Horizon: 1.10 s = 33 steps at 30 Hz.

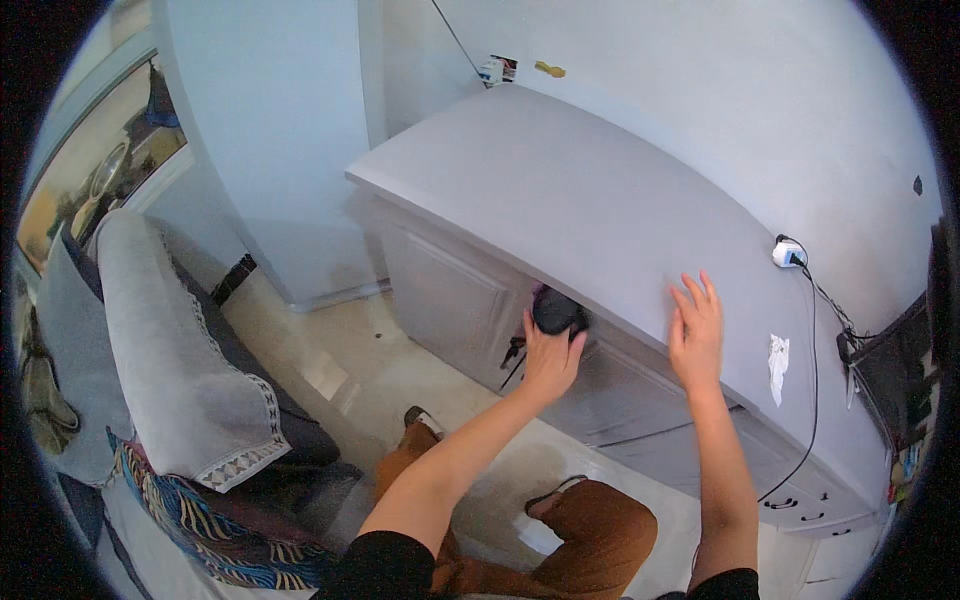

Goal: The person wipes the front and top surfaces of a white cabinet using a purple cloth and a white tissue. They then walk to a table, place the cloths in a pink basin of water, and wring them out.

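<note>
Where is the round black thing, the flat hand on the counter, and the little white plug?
round black thing [556,312], head view, its dark top above the left hand's fingers
right hand [695,330], head view, back of the hand, flat on the counter
white plug [787,254], head view, its white body

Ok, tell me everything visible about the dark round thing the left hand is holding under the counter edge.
The small round black object looks smooth, matt and plastic-like, though its exact kind cannot be told. It sits just under the front edge of the long grey countertop, against the grey cabinet front. The left hand has its grip on it from below, fingers curled round its sides. A bit of purple shows beside its top, and a thin dark cord hangs near it; whether they join is unclear.
</note>
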Each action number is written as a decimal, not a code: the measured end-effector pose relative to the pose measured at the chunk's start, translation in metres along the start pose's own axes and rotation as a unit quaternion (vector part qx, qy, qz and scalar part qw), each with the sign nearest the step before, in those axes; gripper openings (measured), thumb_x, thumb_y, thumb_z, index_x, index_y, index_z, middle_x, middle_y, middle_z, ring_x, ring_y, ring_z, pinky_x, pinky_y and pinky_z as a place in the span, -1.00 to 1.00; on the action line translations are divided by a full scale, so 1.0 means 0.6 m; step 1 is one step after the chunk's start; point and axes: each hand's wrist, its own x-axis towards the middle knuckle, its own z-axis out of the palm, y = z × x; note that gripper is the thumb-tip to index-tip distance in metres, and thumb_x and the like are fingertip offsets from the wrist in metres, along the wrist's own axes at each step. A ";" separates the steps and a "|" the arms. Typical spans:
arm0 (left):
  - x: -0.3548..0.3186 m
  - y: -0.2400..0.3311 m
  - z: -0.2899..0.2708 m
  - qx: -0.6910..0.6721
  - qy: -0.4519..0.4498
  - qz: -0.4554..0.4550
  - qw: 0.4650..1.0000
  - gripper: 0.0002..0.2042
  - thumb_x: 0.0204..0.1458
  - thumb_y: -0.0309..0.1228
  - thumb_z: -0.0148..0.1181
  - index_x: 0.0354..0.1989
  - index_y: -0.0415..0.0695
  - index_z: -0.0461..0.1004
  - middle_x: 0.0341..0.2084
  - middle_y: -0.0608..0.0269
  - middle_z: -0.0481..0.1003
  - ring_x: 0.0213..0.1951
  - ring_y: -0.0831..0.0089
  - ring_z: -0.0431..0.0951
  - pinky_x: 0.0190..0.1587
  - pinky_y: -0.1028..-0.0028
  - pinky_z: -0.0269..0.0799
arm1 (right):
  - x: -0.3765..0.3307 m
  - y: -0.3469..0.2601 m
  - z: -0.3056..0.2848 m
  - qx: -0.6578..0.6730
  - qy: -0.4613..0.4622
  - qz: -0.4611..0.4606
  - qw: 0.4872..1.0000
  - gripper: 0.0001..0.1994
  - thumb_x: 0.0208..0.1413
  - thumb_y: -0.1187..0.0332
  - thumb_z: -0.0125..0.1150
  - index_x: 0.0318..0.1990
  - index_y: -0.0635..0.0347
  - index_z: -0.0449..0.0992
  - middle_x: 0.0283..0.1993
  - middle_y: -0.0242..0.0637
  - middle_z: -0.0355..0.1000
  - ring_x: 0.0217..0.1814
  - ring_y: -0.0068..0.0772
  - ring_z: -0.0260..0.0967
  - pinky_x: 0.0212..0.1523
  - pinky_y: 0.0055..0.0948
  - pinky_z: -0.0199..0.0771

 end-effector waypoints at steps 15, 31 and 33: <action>0.061 -0.103 -0.089 -0.107 0.115 -0.054 0.986 -0.62 0.12 -0.31 -0.18 -0.09 -0.43 0.30 0.03 -0.30 0.18 0.08 -0.21 0.10 0.17 0.03 -0.09 | 0.133 -0.139 0.056 0.037 -0.094 -0.125 0.987 -0.60 -0.01 0.47 0.05 0.05 0.24 0.31 0.21 -0.17 0.16 0.32 -0.01 -0.06 0.24 -0.11 -0.02; 0.173 -0.330 -0.190 -0.127 0.283 -0.178 0.934 -0.63 0.12 -0.39 -0.17 -0.01 -0.46 0.21 0.01 -0.38 0.15 0.06 -0.18 0.14 0.17 0.10 -0.01 | 0.159 -0.215 0.134 -0.020 -0.210 -0.161 0.964 -0.52 0.09 0.33 -0.11 0.18 0.29 0.14 0.28 -0.11 0.05 0.39 -0.03 -0.20 0.32 -0.04 -0.26; 0.123 -0.247 -0.172 -0.071 -0.004 -0.226 0.971 -0.65 0.10 -0.41 -0.12 -0.01 -0.43 0.24 0.04 -0.35 0.14 0.08 -0.19 0.13 0.20 0.11 -0.04 | 0.157 -0.205 0.132 -0.029 -0.217 -0.154 0.963 -0.52 0.10 0.32 -0.12 0.18 0.29 0.14 0.28 -0.10 0.04 0.39 -0.02 -0.21 0.32 -0.04 -0.26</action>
